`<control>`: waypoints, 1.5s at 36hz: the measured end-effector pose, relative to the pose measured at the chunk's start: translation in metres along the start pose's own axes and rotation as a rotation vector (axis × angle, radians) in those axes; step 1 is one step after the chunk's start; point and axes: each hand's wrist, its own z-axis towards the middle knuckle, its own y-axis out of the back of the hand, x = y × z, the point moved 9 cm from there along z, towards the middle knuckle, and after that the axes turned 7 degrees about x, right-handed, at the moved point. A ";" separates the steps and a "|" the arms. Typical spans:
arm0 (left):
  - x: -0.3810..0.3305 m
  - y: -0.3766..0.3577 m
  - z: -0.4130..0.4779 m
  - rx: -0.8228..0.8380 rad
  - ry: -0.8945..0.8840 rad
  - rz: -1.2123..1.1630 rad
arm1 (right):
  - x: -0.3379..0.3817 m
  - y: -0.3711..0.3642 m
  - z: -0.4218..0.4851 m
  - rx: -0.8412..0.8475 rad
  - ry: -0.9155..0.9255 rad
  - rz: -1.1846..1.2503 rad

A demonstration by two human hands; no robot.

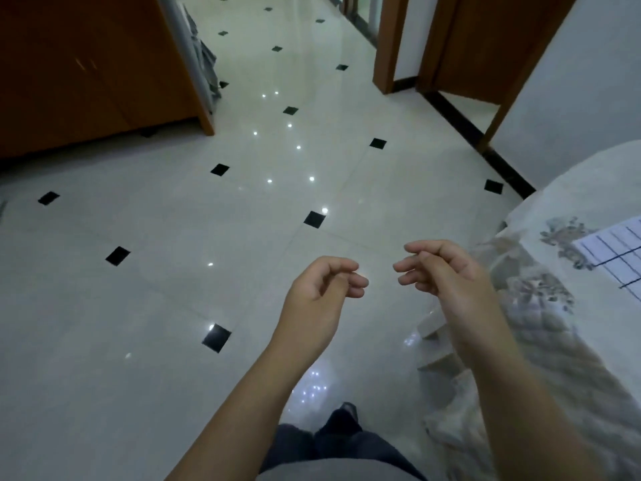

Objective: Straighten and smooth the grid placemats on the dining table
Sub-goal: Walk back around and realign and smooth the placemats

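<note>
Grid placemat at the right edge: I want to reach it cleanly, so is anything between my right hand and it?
Nothing visible blocks it. The right hand hangs empty over the floor, left of the table; only bare floral tablecloth lies between it and the grid placemat.

A glossy pale tiled floor (173,289) with small black diamond insets filled most of the view, dotted with reflected lights. A brown wooden cabinet (86,71) stood at the far left, with grey cloth (206,64) hanging beside its corner. Wooden door frames (392,43) rose at the far right, next to a white wall (582,98) edged with a dark baseboard (478,133).
</note>
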 end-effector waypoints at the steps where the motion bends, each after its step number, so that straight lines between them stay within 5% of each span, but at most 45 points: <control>1: -0.003 -0.005 0.016 0.024 -0.002 0.010 | 0.000 0.005 0.013 -0.031 -0.012 0.004; 10: 0.000 -0.037 0.169 0.275 0.098 0.065 | -0.028 0.019 0.130 -0.150 -0.189 0.106; 19: -0.080 -0.032 0.380 0.348 -0.020 0.097 | 0.046 0.069 0.303 -0.412 -0.069 0.086; 26: -0.115 -0.099 0.489 0.570 0.000 0.139 | 0.082 0.111 0.374 -0.561 0.007 0.126; 34: -0.121 -0.229 0.551 0.906 0.063 0.196 | 0.049 0.226 0.375 -0.933 -0.137 0.243; 44: -0.162 -0.430 0.584 1.300 -0.053 0.314 | 0.079 0.376 0.423 -1.120 -0.016 0.300; 54: -0.160 -0.555 0.571 1.621 -0.022 0.402 | 0.072 0.454 0.372 -1.506 -0.028 0.429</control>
